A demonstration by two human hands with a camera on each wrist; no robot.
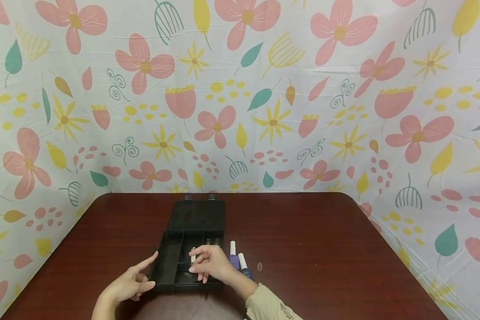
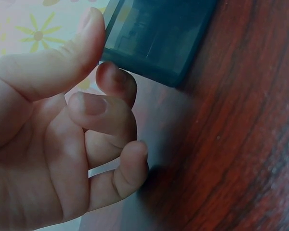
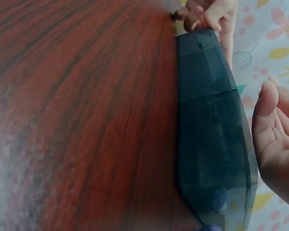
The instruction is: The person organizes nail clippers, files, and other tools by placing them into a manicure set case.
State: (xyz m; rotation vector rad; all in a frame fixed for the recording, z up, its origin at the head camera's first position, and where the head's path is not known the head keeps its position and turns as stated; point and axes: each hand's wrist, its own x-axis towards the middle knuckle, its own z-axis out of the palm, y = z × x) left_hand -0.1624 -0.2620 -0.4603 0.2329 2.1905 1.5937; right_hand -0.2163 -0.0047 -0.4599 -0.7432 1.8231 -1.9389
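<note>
Dark plastic box (image 1: 169,258) sat on the desk (image 1: 324,249), left of its middle, lid (image 1: 197,214) laid back away from the person. Opened out, its long axis ran front to back; inside, a long compartment on the left and smaller ones to the right.

Key relation: the right hand (image 1: 212,263) was over the right-hand compartments, nearer to their contents than the left. A small white strip (image 1: 193,255) showed just beside its forefinger, its length running front to back; a clear, thin piece (image 1: 188,275) lay below and slightly left of the thumb tip. Right fingers bent, thumb and forefinger narrowly spaced; could not tell whether they held anything.

Left hand (image 1: 130,281) was at the box's near left corner: forefinger straight against the side, thumb touching the corner, remaining fingers curled loosely with nothing visible in them.

Materials: box walls smoky, smooth, semi-translucent, angular. Right of the box stood a purple bottle (image 1: 234,261) and a dark blue bottle (image 1: 246,270), both with tall white caps; beyond them, a clear oval piece (image 1: 259,267). Desk reddish brown, wood-grained, glossy. Behind: creased cloth (image 1: 240,155), floral print.
</note>
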